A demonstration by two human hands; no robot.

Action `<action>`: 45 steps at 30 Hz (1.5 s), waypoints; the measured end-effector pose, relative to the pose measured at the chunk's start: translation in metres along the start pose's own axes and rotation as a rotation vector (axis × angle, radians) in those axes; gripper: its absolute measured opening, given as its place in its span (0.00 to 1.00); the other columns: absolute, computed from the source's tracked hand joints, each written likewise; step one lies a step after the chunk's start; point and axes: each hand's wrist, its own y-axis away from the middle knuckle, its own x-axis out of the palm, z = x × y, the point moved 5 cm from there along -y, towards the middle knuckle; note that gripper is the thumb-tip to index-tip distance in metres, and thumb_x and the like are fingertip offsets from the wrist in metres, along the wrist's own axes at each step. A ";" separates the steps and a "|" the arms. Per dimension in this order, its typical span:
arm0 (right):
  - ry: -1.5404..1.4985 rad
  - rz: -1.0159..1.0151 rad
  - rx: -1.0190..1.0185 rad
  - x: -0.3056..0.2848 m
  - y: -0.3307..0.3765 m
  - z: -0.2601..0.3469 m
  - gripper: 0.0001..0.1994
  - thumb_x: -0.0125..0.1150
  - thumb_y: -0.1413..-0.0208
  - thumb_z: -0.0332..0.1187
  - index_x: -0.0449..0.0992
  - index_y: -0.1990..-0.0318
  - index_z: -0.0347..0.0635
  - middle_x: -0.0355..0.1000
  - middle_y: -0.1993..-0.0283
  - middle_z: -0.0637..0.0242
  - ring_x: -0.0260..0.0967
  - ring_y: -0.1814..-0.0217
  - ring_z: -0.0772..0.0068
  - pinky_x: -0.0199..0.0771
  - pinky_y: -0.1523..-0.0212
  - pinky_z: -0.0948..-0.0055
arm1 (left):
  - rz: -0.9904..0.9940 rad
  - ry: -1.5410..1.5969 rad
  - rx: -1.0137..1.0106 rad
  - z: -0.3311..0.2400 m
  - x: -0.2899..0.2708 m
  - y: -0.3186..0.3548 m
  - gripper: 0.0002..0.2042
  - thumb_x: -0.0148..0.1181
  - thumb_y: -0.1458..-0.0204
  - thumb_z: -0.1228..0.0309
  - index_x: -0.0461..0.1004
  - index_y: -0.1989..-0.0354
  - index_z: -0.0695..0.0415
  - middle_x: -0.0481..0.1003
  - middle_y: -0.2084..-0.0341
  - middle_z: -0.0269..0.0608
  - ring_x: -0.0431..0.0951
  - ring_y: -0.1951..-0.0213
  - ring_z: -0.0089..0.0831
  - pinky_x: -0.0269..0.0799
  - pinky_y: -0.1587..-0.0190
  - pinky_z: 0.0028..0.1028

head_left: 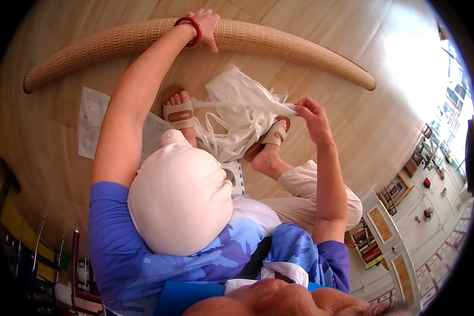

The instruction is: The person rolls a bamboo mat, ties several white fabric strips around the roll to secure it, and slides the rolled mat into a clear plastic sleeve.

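A long rolled-up woven mat [279, 39], tan and ribbed, lies across the floor beyond my feet. My left hand [203, 26], with a red bangle at the wrist, is laid over its middle, fingers toward the far side and thumb on the near side. My right hand [312, 110] pinches one end of a white cloth strip above my right foot. That strip stretches left toward my other foot, over a crumpled heap of white cloth [237, 95] lying between my sandals. Loose loops of the cloth trail toward me.
A pale printed sheet [92, 124] lies on the floor left of my left foot, partly behind my arm. My light-trousered knee [179, 205] is raised in front of me. A cabinet with wooden panels [389, 247] and shelved books [367, 245] stand at the right.
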 end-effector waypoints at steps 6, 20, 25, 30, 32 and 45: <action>-0.656 -0.105 0.104 0.028 0.006 -0.021 0.03 0.46 0.45 0.24 0.67 0.66 0.36 0.69 0.69 0.64 0.69 0.70 0.71 0.74 0.64 0.70 | -0.050 -0.065 -0.025 -0.009 0.008 0.011 0.43 0.73 0.79 0.54 0.62 0.48 0.56 0.66 0.53 0.44 0.64 0.47 0.40 0.58 0.48 0.43; 0.627 -0.853 -0.604 -0.118 0.123 0.166 0.14 0.56 0.51 0.18 0.70 0.55 0.28 0.69 0.55 0.56 0.67 0.53 0.68 0.70 0.54 0.74 | 0.019 0.030 -0.047 -0.004 0.004 0.004 0.39 0.75 0.81 0.56 0.65 0.55 0.56 0.66 0.53 0.43 0.64 0.47 0.40 0.62 0.48 0.42; -0.224 -0.791 -0.531 -0.139 0.127 0.187 0.13 0.52 0.43 0.30 0.69 0.55 0.28 0.69 0.58 0.59 0.68 0.59 0.70 0.72 0.57 0.73 | -0.010 0.039 -0.033 -0.009 0.005 0.007 0.38 0.75 0.82 0.57 0.65 0.56 0.56 0.67 0.54 0.42 0.64 0.47 0.39 0.62 0.48 0.42; -0.284 -0.226 -0.692 -0.159 0.139 0.260 0.14 0.48 0.42 0.32 0.68 0.52 0.33 0.72 0.55 0.57 0.70 0.54 0.65 0.68 0.50 0.65 | -0.027 0.035 -0.041 -0.009 0.004 0.004 0.37 0.75 0.82 0.57 0.65 0.57 0.55 0.68 0.56 0.41 0.65 0.48 0.38 0.62 0.49 0.41; -0.270 -0.165 -0.885 -0.125 0.150 0.291 0.15 0.48 0.43 0.30 0.66 0.50 0.31 0.71 0.56 0.55 0.71 0.56 0.65 0.68 0.50 0.66 | -0.020 0.017 -0.059 -0.009 -0.001 0.010 0.37 0.75 0.82 0.57 0.65 0.57 0.54 0.69 0.56 0.41 0.66 0.48 0.38 0.62 0.49 0.41; 0.636 0.360 -0.330 0.158 0.031 -0.012 0.22 0.60 0.49 0.29 0.66 0.45 0.42 0.70 0.58 0.64 0.69 0.60 0.73 0.70 0.61 0.76 | -0.021 0.011 -0.035 -0.013 -0.005 0.013 0.38 0.74 0.80 0.56 0.65 0.55 0.53 0.69 0.55 0.40 0.66 0.48 0.37 0.62 0.48 0.42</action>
